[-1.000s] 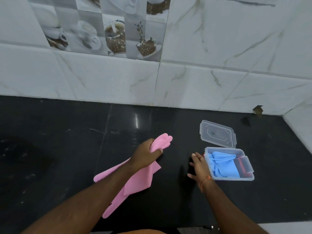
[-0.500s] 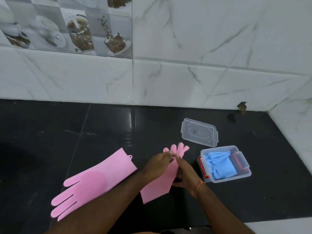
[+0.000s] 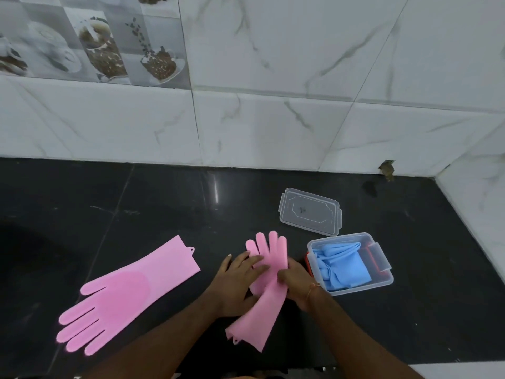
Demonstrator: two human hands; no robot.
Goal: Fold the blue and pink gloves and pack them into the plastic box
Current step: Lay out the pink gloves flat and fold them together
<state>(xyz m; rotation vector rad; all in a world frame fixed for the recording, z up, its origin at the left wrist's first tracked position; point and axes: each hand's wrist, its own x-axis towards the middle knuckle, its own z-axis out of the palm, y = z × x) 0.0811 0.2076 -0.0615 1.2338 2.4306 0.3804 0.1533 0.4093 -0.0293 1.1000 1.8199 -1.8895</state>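
Note:
One pink glove (image 3: 128,292) lies flat on the black counter at the left, fingers pointing toward me. A second pink glove (image 3: 269,296) lies in front of me, fingers pointing away. My left hand (image 3: 237,283) presses on its left side with straight fingers. My right hand (image 3: 296,283) grips its right edge near the palm. The clear plastic box (image 3: 382,283) stands just right of my right hand, with folded blue gloves (image 3: 341,265) inside.
The box's clear lid (image 3: 310,210) lies behind the box. A white tiled wall (image 3: 273,127) runs along the back and turns toward me at the right. The black counter (image 3: 82,214) stretches left; its front edge is near my arms.
The second pink glove has been laid down on the counter and spread. My left hand went from holding its fingertips to pressing flat on it. The view shifted slightly.

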